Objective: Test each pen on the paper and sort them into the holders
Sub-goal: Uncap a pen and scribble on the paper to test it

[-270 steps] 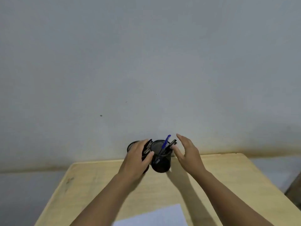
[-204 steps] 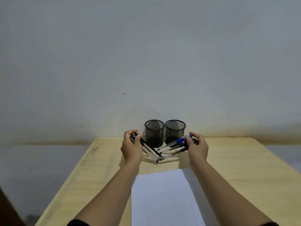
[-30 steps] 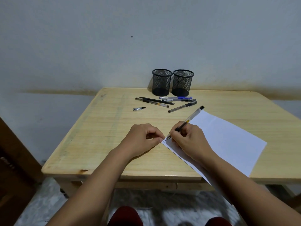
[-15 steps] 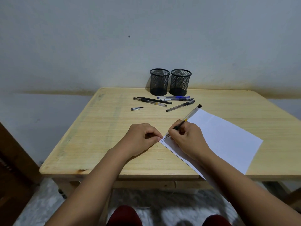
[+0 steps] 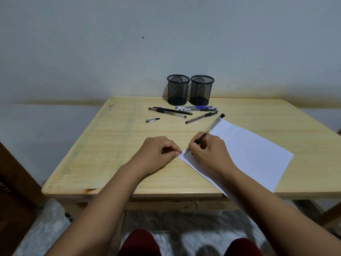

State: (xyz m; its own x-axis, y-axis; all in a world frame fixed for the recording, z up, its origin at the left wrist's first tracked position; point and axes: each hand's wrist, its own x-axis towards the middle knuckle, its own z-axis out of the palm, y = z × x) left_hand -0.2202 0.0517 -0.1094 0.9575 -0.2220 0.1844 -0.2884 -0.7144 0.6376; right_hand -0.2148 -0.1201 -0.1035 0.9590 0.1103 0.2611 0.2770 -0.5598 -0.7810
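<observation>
A clear-barrelled pen (image 5: 206, 132) was gripped in the right hand (image 5: 208, 154), its tip pressed to the near-left corner of the paper (image 5: 247, 152), where faint marks were seen. That corner was pinned by the left hand (image 5: 158, 154), curled into a loose fist. Two mesh holders (image 5: 191, 90) stood at the table's (image 5: 110, 145) far edge — both seemingly without pens — with loose pens (image 5: 184, 111) and a pen cap (image 5: 152, 120) laid just before them.
</observation>
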